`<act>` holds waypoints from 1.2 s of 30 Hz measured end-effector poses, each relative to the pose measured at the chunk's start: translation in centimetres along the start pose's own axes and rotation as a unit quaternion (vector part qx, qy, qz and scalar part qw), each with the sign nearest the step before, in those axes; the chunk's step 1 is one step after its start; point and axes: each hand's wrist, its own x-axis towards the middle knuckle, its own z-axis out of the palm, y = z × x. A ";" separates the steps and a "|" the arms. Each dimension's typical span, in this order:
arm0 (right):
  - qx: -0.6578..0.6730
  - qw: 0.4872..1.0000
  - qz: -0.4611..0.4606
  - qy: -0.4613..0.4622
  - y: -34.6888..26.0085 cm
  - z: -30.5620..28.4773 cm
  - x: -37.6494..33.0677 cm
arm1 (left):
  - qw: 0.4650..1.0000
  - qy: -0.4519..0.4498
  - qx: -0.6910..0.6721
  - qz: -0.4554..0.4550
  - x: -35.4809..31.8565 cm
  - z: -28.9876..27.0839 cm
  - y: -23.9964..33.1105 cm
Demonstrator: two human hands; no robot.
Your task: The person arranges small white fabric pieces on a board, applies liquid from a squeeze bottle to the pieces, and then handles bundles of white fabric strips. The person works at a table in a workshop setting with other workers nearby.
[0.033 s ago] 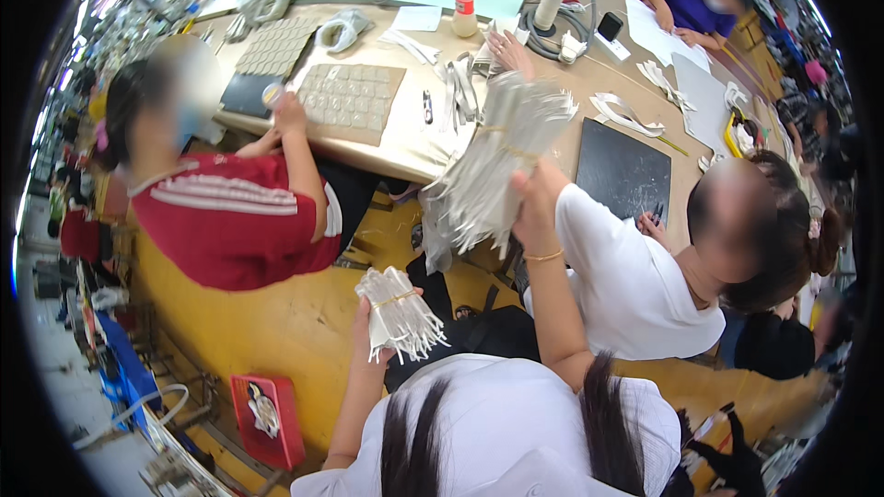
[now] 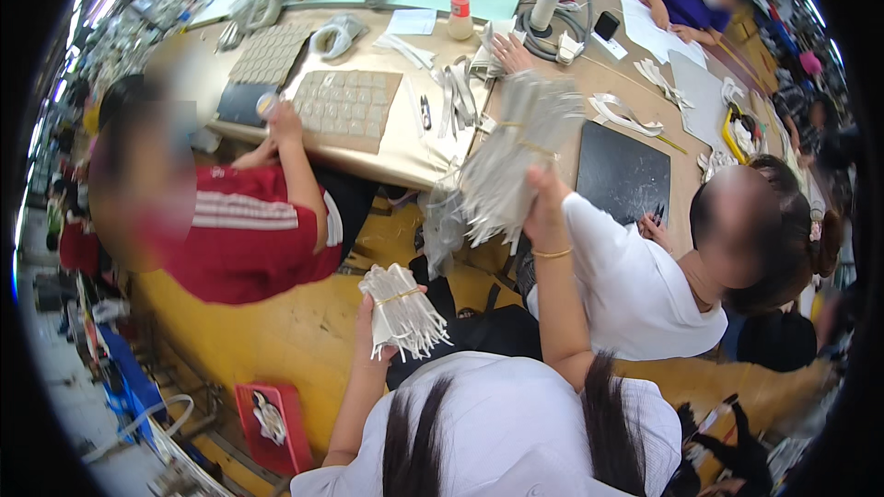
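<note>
My left hand (image 2: 370,320) grips a compact bundle of white fabric strips (image 2: 401,315), tied with a thin yellowish band. Their narrow loose ends hang toward the lower right. Raised farther forward, my right hand (image 2: 545,201) holds a bigger bundle of long white and grey strips (image 2: 520,143), also banded around the middle. Its fingers are partly hidden behind the strips. The large bundle is held in the air by the table edge and blocks part of the tabletop. The two bundles are apart from each other.
A co-worker in red (image 2: 249,230) sits at the left, and one in white (image 2: 626,285) at the right, with a hand on the table. The worktable (image 2: 368,152) carries a sheet of tan pieces (image 2: 345,106), a black mat (image 2: 624,170) and a glue bottle (image 2: 460,14). A red crate (image 2: 276,423) stands lower left.
The large bundle and my right hand have shifted slightly to the right. At the left, the co-worker in red has moved their head. Both bundles are still held.
</note>
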 end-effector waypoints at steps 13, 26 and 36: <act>-0.232 0.943 -0.015 0.240 -7.0 -8.9 21.2 | 0.982 -0.163 0.004 -0.099 30.2 8.8 12.5; -0.671 0.645 0.056 0.362 2.8 -19.3 31.6 | 0.985 -0.062 0.027 -0.161 40.0 8.3 10.1; -0.334 0.887 0.131 0.292 -7.5 -22.1 26.3 | 0.969 -0.092 0.104 -0.205 46.5 12.0 7.4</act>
